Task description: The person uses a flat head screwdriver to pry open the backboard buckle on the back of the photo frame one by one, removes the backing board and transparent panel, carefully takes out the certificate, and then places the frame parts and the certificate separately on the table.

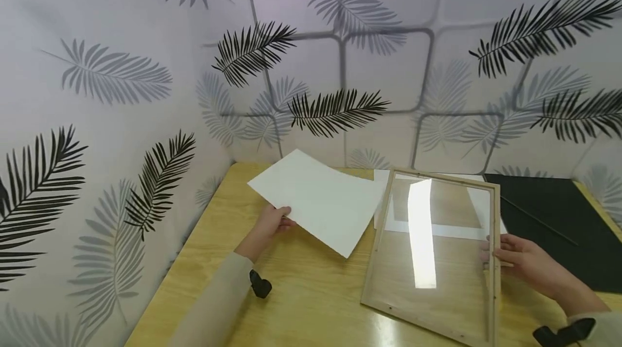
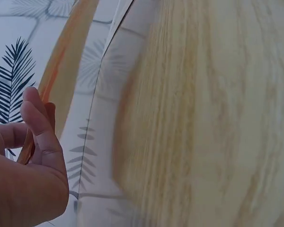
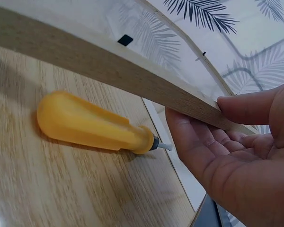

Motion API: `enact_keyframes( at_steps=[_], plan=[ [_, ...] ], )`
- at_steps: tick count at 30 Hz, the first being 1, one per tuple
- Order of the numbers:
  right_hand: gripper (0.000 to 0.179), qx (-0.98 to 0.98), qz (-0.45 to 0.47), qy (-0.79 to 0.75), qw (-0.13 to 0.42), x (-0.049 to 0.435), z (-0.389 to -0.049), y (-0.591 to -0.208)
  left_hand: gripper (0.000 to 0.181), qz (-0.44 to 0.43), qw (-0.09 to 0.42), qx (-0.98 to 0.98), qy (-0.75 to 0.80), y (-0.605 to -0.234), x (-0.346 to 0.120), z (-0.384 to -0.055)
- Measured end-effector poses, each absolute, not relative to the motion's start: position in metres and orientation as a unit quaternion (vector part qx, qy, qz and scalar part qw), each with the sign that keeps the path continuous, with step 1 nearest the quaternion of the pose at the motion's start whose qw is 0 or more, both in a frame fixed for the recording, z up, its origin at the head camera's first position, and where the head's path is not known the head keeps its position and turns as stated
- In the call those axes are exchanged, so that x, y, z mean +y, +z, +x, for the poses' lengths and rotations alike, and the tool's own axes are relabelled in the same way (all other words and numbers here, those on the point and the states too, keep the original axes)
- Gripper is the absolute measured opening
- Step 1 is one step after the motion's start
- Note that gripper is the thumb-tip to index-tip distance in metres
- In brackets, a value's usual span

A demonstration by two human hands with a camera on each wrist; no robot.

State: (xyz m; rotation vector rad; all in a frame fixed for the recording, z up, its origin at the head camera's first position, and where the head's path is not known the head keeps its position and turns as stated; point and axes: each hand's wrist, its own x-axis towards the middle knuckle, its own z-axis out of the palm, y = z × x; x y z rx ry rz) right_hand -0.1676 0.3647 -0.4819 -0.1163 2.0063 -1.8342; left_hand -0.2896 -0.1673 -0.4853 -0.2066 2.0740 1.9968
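My left hand [image 1: 272,225] pinches the lower left edge of a white sheet of card [image 1: 320,196], tilted above the table. In the left wrist view the left hand [image 2: 40,156] shows with the sheet [image 2: 68,71] seen nearly edge-on. My right hand [image 1: 527,263] grips the right side of a wooden picture frame [image 1: 494,217] with a clear, shiny pane. The right wrist view shows the thumb above the frame's bar [image 3: 146,82] and the fingers beneath. A screwdriver with a yellow handle [image 3: 85,123] lies on the table below the frame.
A white mat with a cut-out window [image 1: 381,177] lies behind and under the frame. At the right lies a black board [image 1: 549,204] with a thin dark line or rod across it. The wooden table [image 1: 209,260] meets a leaf-patterned wall covering [image 1: 121,120].
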Motion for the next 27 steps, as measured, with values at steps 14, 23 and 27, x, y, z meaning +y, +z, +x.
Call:
enact_keyframes(
  at_steps=[14, 23, 27],
  plan=[
    [0.048, 0.682, -0.054, -0.699, 0.209, 0.373, -0.168, -0.488, 0.039, 0.024, 0.186, 0.866, 0.464, -0.492, -0.171, -0.278],
    [0.030, 0.671, -0.071, -0.710, 0.201, 0.375, -0.166, -0.490, 0.030, 0.200, 0.119, 0.932, 0.277, -0.483, -0.163, -0.274],
    [0.022, 0.636, -0.089, -0.737, 0.211, 0.377, -0.165, -0.490, 0.028, 0.248, 0.102, 0.943, 0.199, -0.488, -0.149, -0.278]
  ],
)
